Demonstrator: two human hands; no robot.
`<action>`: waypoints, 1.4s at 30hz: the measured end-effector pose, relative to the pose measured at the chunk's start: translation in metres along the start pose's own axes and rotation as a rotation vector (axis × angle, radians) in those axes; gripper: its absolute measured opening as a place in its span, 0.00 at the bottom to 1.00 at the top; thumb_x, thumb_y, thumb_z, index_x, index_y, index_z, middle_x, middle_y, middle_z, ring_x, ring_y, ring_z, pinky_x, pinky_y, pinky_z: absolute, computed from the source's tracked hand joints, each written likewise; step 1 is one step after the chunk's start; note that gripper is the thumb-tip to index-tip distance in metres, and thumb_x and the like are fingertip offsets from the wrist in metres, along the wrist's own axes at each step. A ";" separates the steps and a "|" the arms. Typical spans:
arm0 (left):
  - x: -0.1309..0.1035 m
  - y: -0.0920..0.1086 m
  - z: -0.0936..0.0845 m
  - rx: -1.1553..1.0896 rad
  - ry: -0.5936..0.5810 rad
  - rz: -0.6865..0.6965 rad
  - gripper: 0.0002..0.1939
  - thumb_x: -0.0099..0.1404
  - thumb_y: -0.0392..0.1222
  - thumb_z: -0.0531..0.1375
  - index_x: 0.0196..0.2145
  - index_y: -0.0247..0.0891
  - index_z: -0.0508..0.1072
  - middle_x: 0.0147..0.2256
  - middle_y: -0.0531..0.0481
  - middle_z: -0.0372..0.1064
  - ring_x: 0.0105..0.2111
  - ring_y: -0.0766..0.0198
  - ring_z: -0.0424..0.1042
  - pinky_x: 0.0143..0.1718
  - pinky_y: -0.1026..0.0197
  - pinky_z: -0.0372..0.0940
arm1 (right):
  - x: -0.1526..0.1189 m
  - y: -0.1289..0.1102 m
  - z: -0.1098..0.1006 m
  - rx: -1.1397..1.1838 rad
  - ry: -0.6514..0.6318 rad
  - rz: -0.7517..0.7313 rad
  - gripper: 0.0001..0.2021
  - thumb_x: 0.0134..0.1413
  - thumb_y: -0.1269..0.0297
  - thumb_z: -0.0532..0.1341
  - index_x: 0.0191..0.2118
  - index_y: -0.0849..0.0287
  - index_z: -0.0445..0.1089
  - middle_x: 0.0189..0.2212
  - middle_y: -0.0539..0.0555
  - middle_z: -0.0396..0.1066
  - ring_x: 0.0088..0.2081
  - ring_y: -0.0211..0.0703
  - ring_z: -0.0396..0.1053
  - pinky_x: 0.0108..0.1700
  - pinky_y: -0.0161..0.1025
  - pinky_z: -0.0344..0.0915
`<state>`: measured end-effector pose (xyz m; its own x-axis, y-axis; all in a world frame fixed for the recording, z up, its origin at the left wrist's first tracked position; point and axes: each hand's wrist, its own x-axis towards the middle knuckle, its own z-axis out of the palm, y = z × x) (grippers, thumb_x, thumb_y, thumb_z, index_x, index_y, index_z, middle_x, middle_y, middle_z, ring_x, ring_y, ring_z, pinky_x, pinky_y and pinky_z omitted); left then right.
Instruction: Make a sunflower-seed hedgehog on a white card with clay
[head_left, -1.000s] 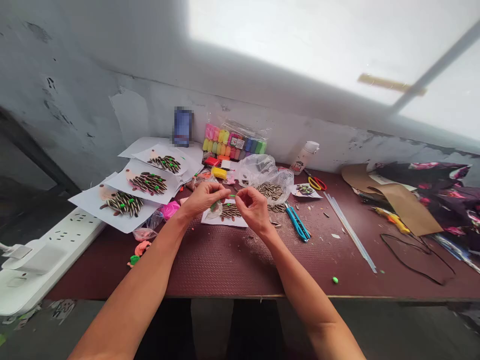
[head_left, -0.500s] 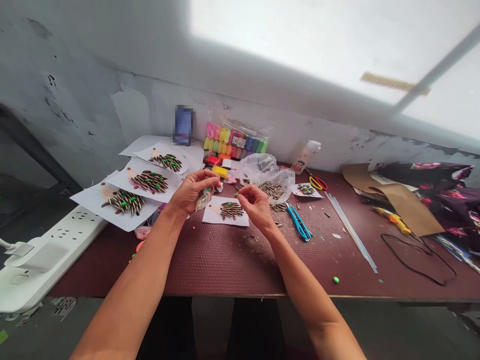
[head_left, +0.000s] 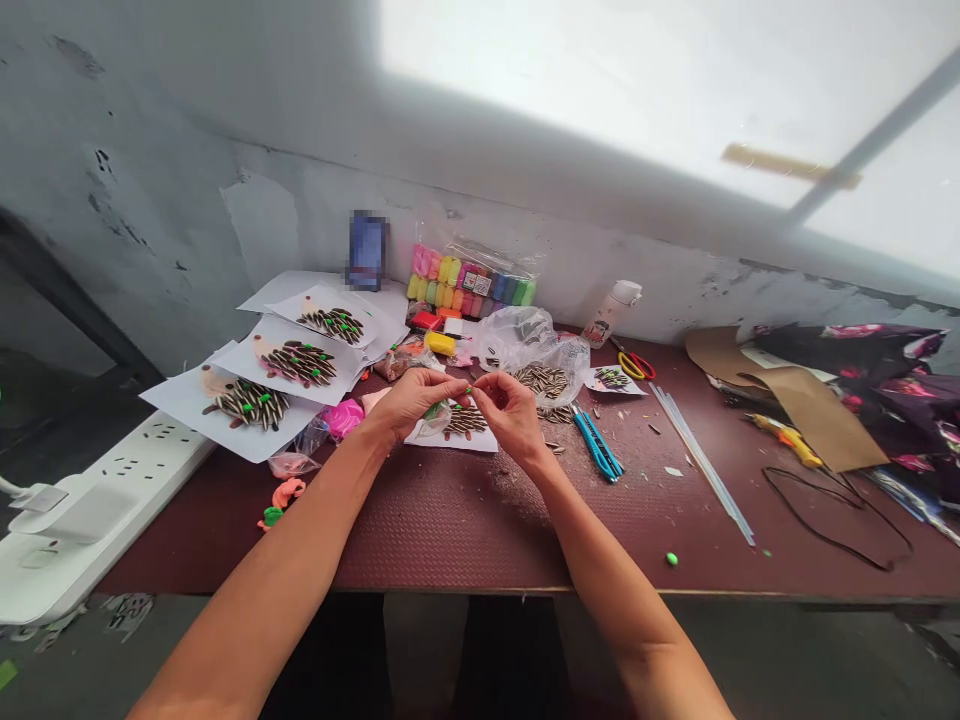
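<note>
Over a white card (head_left: 480, 440) with a hedgehog shape of striped seeds, my two hands meet fingertip to fingertip. My left hand (head_left: 421, 400) is closed on a small clear bag (head_left: 433, 422) with green clay inside. A bit of green clay (head_left: 469, 390) shows between the fingertips of both hands. My right hand (head_left: 506, 408) pinches at this bit from the right. Part of the card's hedgehog is hidden behind my left hand and the bag. Seeds (head_left: 541, 380) lie in a pile just beyond my right hand.
Three finished-looking hedgehog cards (head_left: 251, 440) lie at the left near a power strip (head_left: 105, 520). Coloured clay packs (head_left: 472, 285) lean at the wall. To the right are a blue cutter (head_left: 596, 445), scissors (head_left: 636, 364), glue sticks (head_left: 705, 465) and a glue gun (head_left: 795, 442).
My left hand has moved right with the bag, so its fingertips now meet those of my right hand. It now covers part of the card. Pink clay at the left has come into view.
</note>
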<state>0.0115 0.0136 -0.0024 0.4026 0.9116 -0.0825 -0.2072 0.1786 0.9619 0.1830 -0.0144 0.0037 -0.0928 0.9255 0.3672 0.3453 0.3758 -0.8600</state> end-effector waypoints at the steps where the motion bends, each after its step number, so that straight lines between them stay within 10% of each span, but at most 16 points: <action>1: 0.000 0.000 0.001 -0.008 0.004 0.008 0.20 0.44 0.54 0.76 0.26 0.33 0.81 0.25 0.46 0.76 0.23 0.66 0.69 0.23 0.63 0.64 | 0.000 0.000 0.000 0.001 0.004 -0.007 0.10 0.54 0.56 0.62 0.30 0.57 0.69 0.20 0.45 0.60 0.23 0.35 0.54 0.26 0.35 0.52; 24: 0.000 0.010 -0.007 -0.101 0.090 -0.002 0.15 0.54 0.48 0.71 0.28 0.34 0.75 0.22 0.53 0.69 0.14 0.75 0.59 0.14 0.68 0.49 | 0.005 0.007 0.000 0.246 0.006 0.183 0.18 0.49 0.45 0.65 0.34 0.56 0.67 0.29 0.50 0.74 0.22 0.34 0.62 0.25 0.34 0.62; 42: 0.001 -0.002 -0.002 0.131 0.066 -0.002 0.09 0.48 0.39 0.71 0.30 0.35 0.83 0.27 0.45 0.79 0.27 0.63 0.74 0.27 0.64 0.66 | 0.001 0.007 0.000 0.027 -0.010 0.045 0.11 0.52 0.54 0.65 0.33 0.57 0.73 0.30 0.52 0.73 0.30 0.38 0.65 0.30 0.35 0.61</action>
<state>0.0106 0.0149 -0.0054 0.3424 0.9345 -0.0973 -0.0863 0.1344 0.9872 0.1856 -0.0105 -0.0019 -0.0869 0.9418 0.3247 0.3240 0.3349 -0.8848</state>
